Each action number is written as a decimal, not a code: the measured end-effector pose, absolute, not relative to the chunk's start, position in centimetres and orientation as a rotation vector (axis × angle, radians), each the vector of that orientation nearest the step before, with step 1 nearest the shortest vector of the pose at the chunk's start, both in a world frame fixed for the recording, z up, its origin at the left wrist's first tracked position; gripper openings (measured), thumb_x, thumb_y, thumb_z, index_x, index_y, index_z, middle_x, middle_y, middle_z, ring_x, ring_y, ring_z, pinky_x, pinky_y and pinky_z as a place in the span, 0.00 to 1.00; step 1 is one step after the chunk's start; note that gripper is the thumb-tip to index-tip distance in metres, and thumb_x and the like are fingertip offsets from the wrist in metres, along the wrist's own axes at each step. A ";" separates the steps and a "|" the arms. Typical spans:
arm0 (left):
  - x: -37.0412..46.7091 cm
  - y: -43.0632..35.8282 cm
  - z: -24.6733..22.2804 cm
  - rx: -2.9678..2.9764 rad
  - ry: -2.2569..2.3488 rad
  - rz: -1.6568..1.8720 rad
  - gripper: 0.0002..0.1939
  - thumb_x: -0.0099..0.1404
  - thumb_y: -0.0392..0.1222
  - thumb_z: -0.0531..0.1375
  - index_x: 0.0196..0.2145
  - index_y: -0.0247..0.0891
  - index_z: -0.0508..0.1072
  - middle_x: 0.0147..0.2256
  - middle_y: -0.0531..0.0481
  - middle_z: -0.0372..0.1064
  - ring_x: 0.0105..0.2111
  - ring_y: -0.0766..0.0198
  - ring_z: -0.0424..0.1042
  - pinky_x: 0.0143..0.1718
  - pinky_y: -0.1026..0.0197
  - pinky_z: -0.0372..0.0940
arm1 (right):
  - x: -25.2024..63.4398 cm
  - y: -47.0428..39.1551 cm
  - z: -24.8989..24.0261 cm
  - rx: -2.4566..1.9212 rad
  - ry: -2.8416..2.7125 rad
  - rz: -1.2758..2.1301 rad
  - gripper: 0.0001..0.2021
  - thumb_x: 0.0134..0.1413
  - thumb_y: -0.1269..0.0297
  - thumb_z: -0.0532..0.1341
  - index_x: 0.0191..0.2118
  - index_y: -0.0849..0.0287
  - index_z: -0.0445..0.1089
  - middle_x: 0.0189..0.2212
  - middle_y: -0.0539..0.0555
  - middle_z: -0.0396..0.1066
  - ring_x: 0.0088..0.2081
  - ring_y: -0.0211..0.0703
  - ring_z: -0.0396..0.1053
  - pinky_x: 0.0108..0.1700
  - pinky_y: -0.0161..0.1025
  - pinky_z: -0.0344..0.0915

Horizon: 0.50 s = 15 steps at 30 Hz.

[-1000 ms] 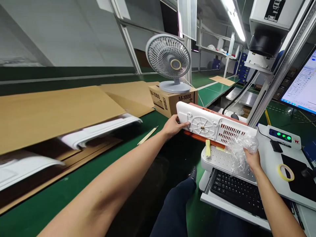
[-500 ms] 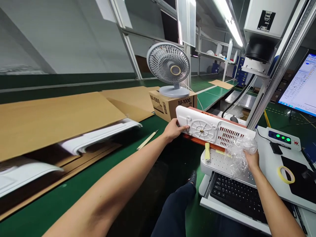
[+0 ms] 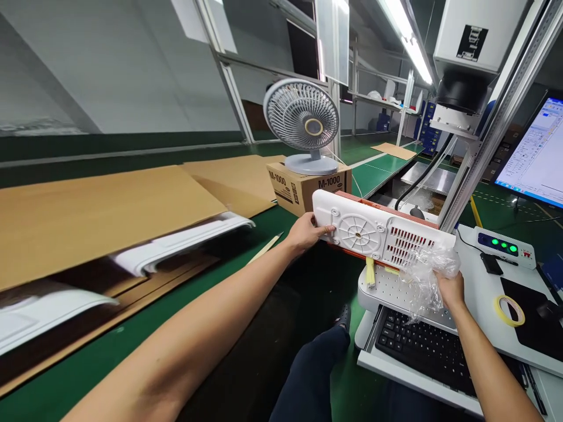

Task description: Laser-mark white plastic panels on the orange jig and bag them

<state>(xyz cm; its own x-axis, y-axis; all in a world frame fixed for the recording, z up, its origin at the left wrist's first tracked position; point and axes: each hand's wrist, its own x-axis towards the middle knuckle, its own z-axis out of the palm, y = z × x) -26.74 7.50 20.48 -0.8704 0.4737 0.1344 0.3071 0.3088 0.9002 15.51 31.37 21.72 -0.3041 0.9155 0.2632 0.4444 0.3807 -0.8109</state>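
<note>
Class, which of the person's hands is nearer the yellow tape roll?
Right. The right hand holds clear plastic, a short way left of the tape roll; the left hand grips the white panel, much farther left.

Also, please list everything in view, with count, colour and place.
slotted panel: one, white, centre right
orange part: one, orange, behind panel
film: one bunch, clear, panel's right end
carton: one, brown, beyond panel
fan: one, grey, on carton
cardboard: several sheets, brown, left
mouldings: at least two, white, among cardboard
strip: one, pale yellow, near centre
perforated plate: one, grey, below panel
keyboard: one, black, below plate
tape: one roll, yellow, right
mat: one, black, right
control box: one, white, right
monitor: one, white screen, right edge
machine head: one, white and black, upper right
crates: several, blue, background
leg: one, navy, bottom
left hand: one, bare, panel's left end
right hand: one, bare, on film
</note>
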 end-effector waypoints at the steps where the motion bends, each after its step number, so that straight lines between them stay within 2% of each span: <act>1: -26.4 7.1 20.7 0.737 2.414 1.604 0.38 0.48 0.60 0.75 0.50 0.34 0.77 0.49 0.40 0.80 0.44 0.48 0.77 0.44 0.55 0.68 | 15.7 30.8 22.1 -1.172 -1.911 0.800 0.29 0.41 0.38 0.65 0.41 0.58 0.80 0.45 0.66 0.82 0.50 0.71 0.80 0.51 0.57 0.77; 7: -22.9 2.7 22.9 0.749 2.337 1.762 0.40 0.48 0.61 0.75 0.52 0.34 0.76 0.50 0.38 0.80 0.46 0.45 0.79 0.48 0.51 0.72 | 18.6 26.4 24.8 -1.121 -1.953 0.713 0.23 0.46 0.44 0.64 0.42 0.56 0.79 0.45 0.64 0.82 0.50 0.68 0.80 0.52 0.54 0.77; 12: -17.4 -3.0 25.2 0.745 2.266 1.915 0.38 0.53 0.62 0.75 0.53 0.36 0.73 0.54 0.36 0.79 0.53 0.42 0.80 0.57 0.44 0.73 | 23.4 22.7 26.7 -0.820 -2.055 0.490 0.15 0.52 0.57 0.60 0.41 0.57 0.78 0.42 0.62 0.82 0.43 0.58 0.81 0.44 0.46 0.77; 15: -14.1 -5.9 25.5 0.680 2.187 2.119 0.38 0.50 0.59 0.76 0.52 0.38 0.72 0.56 0.37 0.78 0.57 0.40 0.78 0.62 0.41 0.72 | 26.7 21.2 26.5 -0.717 -2.018 0.358 0.13 0.51 0.57 0.65 0.40 0.57 0.77 0.38 0.60 0.81 0.40 0.58 0.80 0.44 0.48 0.79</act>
